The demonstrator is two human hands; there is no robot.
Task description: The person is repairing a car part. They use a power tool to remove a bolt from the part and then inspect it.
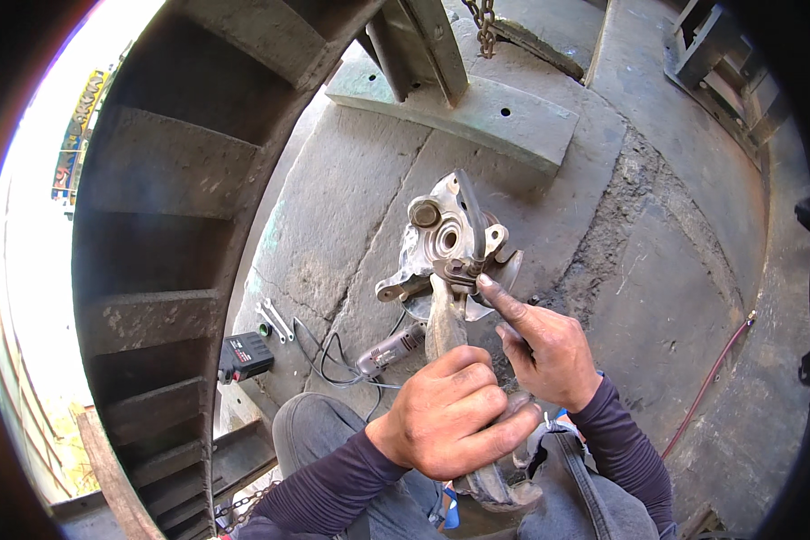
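Observation:
A worn metal steering knuckle (448,236) rests on the concrete floor in front of me, with a round hub bore and a bolt-like boss on its face. From its lower side a curved, dirty metal arm (445,328) runs toward my knees. My left hand (463,416) is closed around this arm, hiding its middle; the lower end (499,490) shows below the fist. My right hand (549,346) has its index finger stretched out, the tip at the bolted joint (462,273) between arm and knuckle. Its other fingers are curled, with nothing seen in them.
A corded grey power tool (389,351) lies left of the arm. Farther left are two wrenches (275,321) and a black box-shaped item (246,356). A large ribbed metal structure (166,234) curves along the left. Ahead stands a steel base plate (477,117); a red hose (711,387) lies right.

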